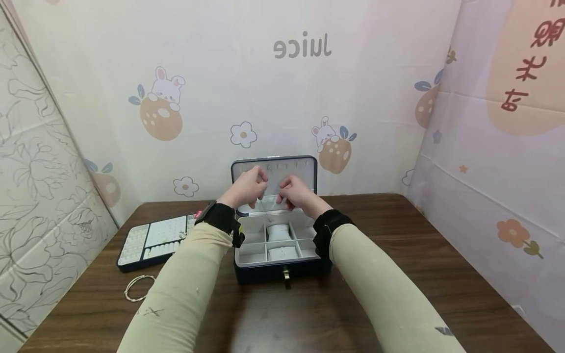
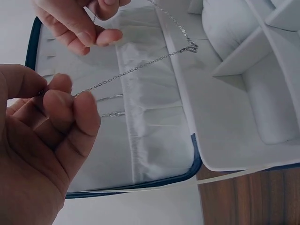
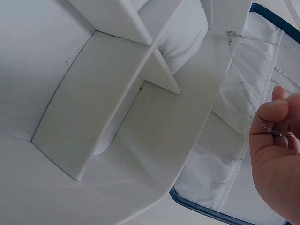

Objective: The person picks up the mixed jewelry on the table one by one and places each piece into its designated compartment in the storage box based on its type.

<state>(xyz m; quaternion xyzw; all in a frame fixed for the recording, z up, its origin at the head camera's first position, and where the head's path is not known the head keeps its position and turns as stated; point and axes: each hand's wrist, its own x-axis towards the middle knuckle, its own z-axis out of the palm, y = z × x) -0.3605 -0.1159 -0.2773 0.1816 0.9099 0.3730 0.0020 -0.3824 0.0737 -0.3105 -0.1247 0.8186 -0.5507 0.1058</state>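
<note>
Left hand (image 1: pixel 248 187) and right hand (image 1: pixel 298 191) are both pinching the necklace (image 2: pixel 133 70) mid-frame in the head view, so I'd keep them apart so the pendant (image 2: pixel 191 47) hangs tangle-free.

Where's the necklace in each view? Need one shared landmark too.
Head: the necklace hangs just below centre, thin and faint, between the left hand and right hand.
Left wrist: necklace across the upper middle, running from the left hand toward the right edge of the lining, then back up.
Right wrist: necklace at upper right, above the right hand.
Shared landmark: the box's open lid, dark-rimmed.
</note>
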